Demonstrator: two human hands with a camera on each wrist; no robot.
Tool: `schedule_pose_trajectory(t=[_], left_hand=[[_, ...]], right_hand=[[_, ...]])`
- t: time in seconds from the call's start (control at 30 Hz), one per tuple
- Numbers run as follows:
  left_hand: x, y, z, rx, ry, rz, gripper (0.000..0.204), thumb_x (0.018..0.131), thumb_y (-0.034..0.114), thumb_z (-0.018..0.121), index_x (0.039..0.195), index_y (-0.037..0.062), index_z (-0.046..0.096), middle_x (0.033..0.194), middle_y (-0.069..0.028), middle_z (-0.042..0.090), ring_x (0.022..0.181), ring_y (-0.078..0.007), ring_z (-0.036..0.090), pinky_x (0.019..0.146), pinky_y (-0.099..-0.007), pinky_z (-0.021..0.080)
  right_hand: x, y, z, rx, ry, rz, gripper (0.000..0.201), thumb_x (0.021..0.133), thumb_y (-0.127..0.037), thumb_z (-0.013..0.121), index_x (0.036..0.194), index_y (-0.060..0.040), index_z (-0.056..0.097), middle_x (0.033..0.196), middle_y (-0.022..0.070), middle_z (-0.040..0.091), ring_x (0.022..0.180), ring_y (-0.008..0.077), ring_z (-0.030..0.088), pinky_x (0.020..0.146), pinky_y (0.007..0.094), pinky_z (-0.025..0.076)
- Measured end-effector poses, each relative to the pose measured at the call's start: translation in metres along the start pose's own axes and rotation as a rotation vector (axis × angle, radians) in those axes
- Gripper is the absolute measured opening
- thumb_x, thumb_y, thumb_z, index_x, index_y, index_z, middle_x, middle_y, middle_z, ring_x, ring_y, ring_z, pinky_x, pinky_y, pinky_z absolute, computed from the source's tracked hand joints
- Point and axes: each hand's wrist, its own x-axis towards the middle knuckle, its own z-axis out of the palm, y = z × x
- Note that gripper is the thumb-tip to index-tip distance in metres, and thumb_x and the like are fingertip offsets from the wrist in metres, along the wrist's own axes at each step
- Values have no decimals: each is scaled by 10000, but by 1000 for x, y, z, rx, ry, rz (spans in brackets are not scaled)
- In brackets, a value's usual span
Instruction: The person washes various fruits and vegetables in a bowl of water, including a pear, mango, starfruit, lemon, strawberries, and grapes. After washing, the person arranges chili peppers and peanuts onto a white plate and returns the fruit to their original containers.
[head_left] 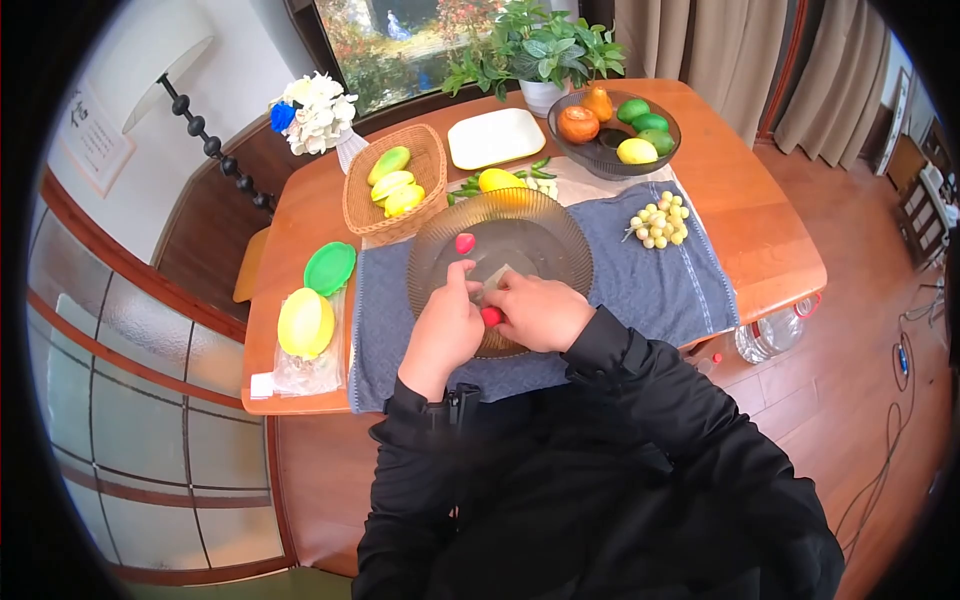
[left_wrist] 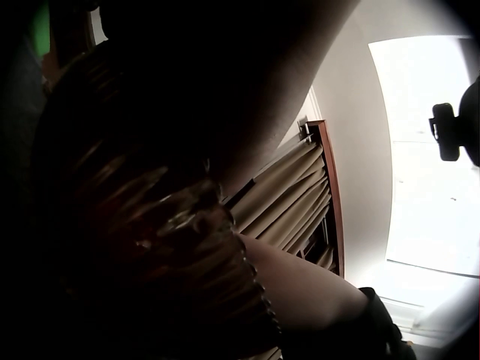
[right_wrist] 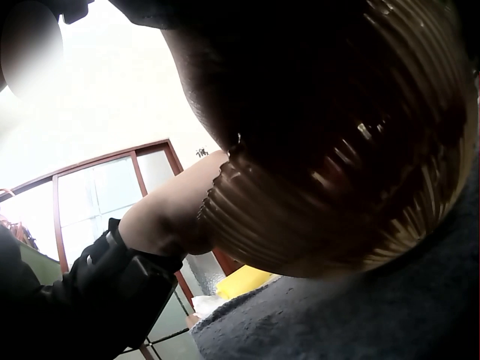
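Both hands are over a large ribbed amber glass bowl (head_left: 562, 235) on a blue-grey cloth. My right hand (head_left: 545, 312) curls over the near part of the bowl, its fingers and thumb holding a small round red fruit (head_left: 492, 316). Close beside it is my left hand (head_left: 450, 325), index finger pointing up toward the far rim, its other fingers mostly hidden. Between the hands shows a pale flat piece (head_left: 498, 277). Another small red fruit (head_left: 465, 243) lies in the bowl beyond the left fingertips. Both wrist views are dark, with the bowl's ribbed wall (right_wrist: 262, 240) hiding the fingers.
Left of the bowl stand a wicker basket (head_left: 430, 150) of yellow fruit, a green lid (head_left: 330, 268) and a yellow melon-like fruit (head_left: 306, 324). Behind are a white tray (head_left: 495, 138) and a dark fruit bowl (head_left: 590, 158). Grapes (head_left: 660, 220) lie on the cloth (head_left: 655, 290) to the right.
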Motion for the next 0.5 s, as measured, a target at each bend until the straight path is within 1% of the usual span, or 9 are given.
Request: schedule_pose_trajectory(t=[0.03, 0.07, 0.13, 0.17, 0.27, 0.3, 0.37, 0.43, 0.5], left_hand=[[1, -3, 1, -18, 17, 18, 545, 912, -87, 508, 1452, -18, 520, 1301, -292, 750, 1083, -420, 775, 976, -476, 585], [1, -5, 2, -17, 18, 17, 545, 912, -87, 508, 1452, -18, 520, 1301, -292, 750, 1083, -420, 775, 976, -476, 585], [0, -8, 2, 52, 24, 95, 531, 918, -88, 505, 1442, -10, 531, 1318, -299, 738, 1062, -391, 792, 951, -465, 598], [0, -9, 3, 51, 25, 93, 531, 918, -88, 505, 1442, -10, 531, 1318, -299, 738, 1062, -391, 792, 951, -465, 598], [0, -10, 6, 11, 18, 61, 511, 927, -84, 503, 1429, -4, 545, 1308, -297, 737, 1047, -384, 797, 931, -458, 607], [0, -10, 6, 17, 14, 66, 494, 931, -81, 503, 1417, -8, 554, 1293, -292, 740, 1046, -390, 795, 928, -457, 609], [0, -9, 5, 24, 9, 70, 478, 935, -79, 503, 1404, -11, 563, 1278, -288, 743, 1044, -397, 794, 925, -455, 611], [-1, -6, 4, 10, 12, 43, 447, 937, -69, 514, 1375, -16, 586, 1256, -275, 751, 1043, -387, 795, 917, -451, 612], [-1, -6, 4, 25, 20, 58, 436, 941, -61, 517, 1367, -15, 595, 1248, -270, 754, 1044, -384, 795, 918, -449, 611]], right_hand=[[1, 0, 0, -9, -25, 11, 403, 1005, -306, 732, 1374, -156, 667, 1323, 192, 651, 1171, 416, 727, 960, 525, 609], [2, 0, 1, -18, -50, 21, 352, 1007, -308, 726, 1331, -174, 697, 1332, 171, 659, 1182, 412, 720, 969, 528, 606], [1, -1, 1, -34, -36, 21, 336, 1008, -309, 725, 1312, -167, 707, 1314, 169, 668, 1176, 403, 723, 966, 528, 607], [0, -2, 1, -52, -21, 22, 320, 1009, -310, 724, 1293, -161, 717, 1295, 168, 676, 1170, 394, 726, 963, 528, 608], [1, -3, -3, -63, -103, 53, 323, 1008, -337, 714, 1264, -141, 735, 1237, 177, 711, 1144, 395, 738, 955, 524, 610], [1, -4, -4, -63, -103, 52, 323, 1008, -337, 714, 1264, -141, 735, 1237, 177, 711, 1144, 395, 738, 955, 524, 610], [2, -6, -5, -99, -163, 99, 378, 1016, -390, 686, 1251, -99, 745, 1204, 204, 739, 1085, 413, 759, 934, 525, 615], [5, -8, -8, -98, -191, 123, 406, 1020, -409, 672, 1243, -78, 747, 1214, 218, 742, 1063, 421, 765, 925, 530, 617], [6, -11, -13, -99, -220, 148, 437, 1025, -428, 657, 1236, -57, 749, 1224, 233, 745, 1040, 429, 771, 915, 534, 618]])
